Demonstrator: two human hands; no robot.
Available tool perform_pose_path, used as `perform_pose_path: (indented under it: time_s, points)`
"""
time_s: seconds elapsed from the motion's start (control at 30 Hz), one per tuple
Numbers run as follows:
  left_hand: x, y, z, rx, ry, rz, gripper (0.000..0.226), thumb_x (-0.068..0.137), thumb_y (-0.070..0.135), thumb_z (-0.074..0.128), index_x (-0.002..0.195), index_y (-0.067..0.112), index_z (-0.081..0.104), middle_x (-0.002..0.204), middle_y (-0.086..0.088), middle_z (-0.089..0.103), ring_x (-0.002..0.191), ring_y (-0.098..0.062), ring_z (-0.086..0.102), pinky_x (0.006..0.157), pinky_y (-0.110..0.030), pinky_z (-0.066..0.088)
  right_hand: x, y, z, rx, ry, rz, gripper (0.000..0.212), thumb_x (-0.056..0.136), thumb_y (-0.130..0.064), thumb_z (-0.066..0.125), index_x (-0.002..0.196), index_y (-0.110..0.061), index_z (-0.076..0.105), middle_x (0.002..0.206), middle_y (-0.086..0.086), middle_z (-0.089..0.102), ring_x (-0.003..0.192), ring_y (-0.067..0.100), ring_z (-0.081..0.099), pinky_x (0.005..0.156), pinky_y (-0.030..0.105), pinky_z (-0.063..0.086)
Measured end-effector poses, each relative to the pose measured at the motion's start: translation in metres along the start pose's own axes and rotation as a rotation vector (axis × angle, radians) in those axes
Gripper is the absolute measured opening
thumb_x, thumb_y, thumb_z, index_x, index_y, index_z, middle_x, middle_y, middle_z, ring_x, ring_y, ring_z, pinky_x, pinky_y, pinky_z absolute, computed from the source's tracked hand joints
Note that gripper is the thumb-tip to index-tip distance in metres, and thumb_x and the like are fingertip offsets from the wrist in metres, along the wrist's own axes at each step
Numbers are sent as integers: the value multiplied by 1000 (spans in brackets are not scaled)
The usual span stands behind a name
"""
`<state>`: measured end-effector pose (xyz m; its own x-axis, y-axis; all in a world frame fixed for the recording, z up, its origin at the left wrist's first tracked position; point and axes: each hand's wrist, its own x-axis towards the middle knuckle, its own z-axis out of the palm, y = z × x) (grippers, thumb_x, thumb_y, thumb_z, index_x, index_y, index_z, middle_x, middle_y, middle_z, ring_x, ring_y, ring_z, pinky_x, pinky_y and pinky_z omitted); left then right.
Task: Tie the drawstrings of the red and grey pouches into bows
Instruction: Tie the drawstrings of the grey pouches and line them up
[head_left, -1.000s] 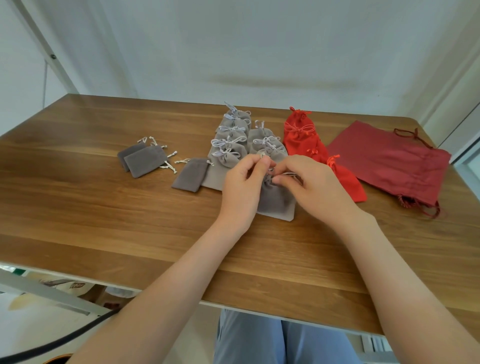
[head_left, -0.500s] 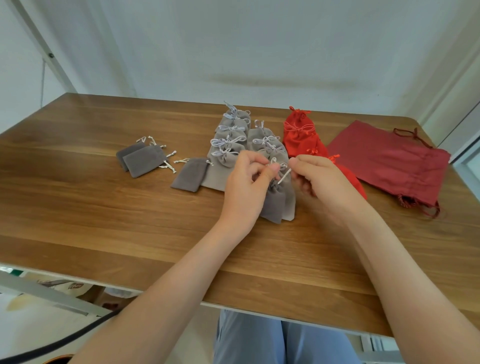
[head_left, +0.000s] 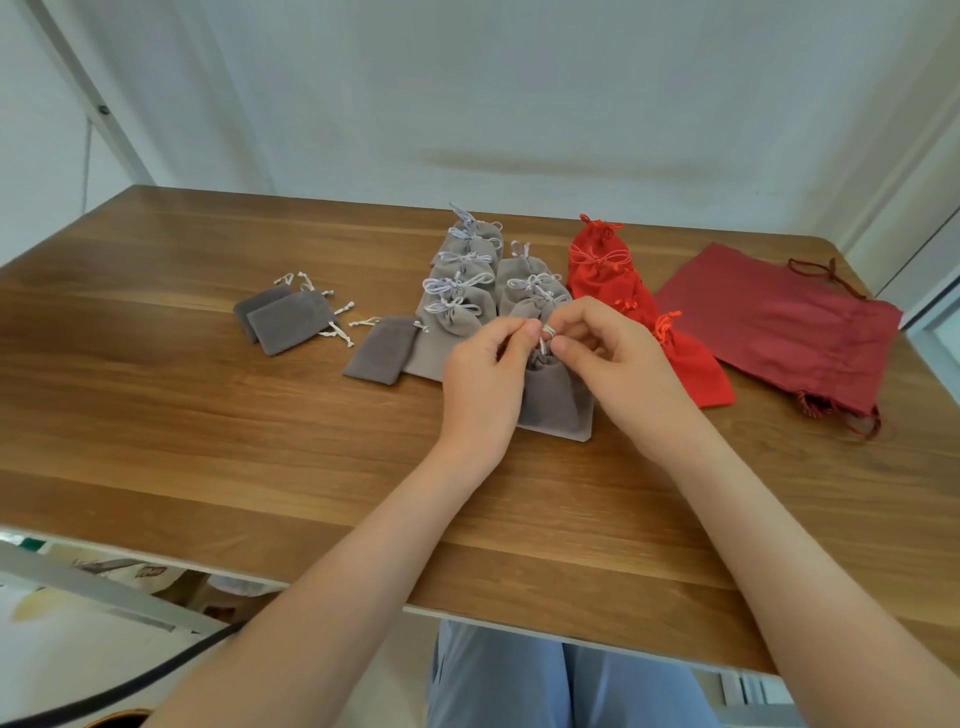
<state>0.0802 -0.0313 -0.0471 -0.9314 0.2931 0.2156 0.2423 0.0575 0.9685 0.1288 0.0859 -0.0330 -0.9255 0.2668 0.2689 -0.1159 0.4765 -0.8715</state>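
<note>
I've only got the one head-worn wide-angle view, looking forward and down, close over the wooden table (head_left: 156, 415) toward the wall (head_left: 519, 93).

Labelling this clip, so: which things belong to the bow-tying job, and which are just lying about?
Job: left hand and right hand pinching the drawstring of a grey pouch; tied grey pouches; untied grey pouches; red pouches; large dark red pouch.
Lying about: black cable and white frame under the table.
</note>
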Motion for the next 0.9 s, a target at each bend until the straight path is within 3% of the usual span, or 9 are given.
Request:
perform_pose_path:
  time_s: [0.17, 0.37, 0.5, 0.63, 0.8, 0.9]
  points:
    - [0, -3, 1, -12, -44, 3, 19, 97, 21, 51, 90, 28, 68, 66, 22, 61, 65, 7, 53, 65, -19, 39, 0, 1, 5, -95, 61, -55, 12, 86, -2, 60, 91, -13, 61, 74, -11, 57, 69, -4, 51, 68, 16, 40]
    - [-3, -2, 1, 42, -144, 68, 9, 93, 22, 58, 94, 24, 67, 76, 17, 64, 70, 8, 56, 65, -13, 41, 0, 4, 2, -181, 97, -78, 10, 85, -1, 59, 87, -11, 62, 76, -1, 63, 72, 9, 56, 66, 20, 42]
    - [-2, -4, 1, 95, -106, 91, 13, 94, 23, 56, 87, 19, 67, 66, 17, 60, 62, 5, 53, 61, -15, 40, 0, 6, 5, -189, 110, -75, 11, 83, 0, 60, 83, -11, 61, 72, -8, 60, 71, 3, 55, 65, 14, 41]
    - [-1, -3, 1, 130, -74, 90, 21, 97, 21, 51, 79, 27, 61, 57, 19, 55, 57, 3, 49, 58, -16, 38, 1, 6, 8, -173, 116, -71, 15, 85, -1, 61, 84, -16, 58, 73, -13, 58, 71, -7, 54, 68, 8, 40]
    - [1, -5, 2, 88, -25, 50, 19, 97, 22, 50, 84, 15, 62, 66, 10, 56, 62, -3, 49, 63, -26, 43, -1, 5, 10, -191, 146, -108, 6, 86, -2, 61, 87, -8, 60, 77, 0, 63, 77, 8, 56, 69, 12, 38]
    - [1, -4, 1, 44, -13, 32, 18, 97, 20, 51, 89, 11, 65, 72, 8, 60, 67, -2, 51, 65, -21, 43, -2, 4, 12, -203, 165, -119, 3, 86, -4, 62, 84, -7, 63, 77, -3, 64, 79, 8, 57, 70, 14, 39]
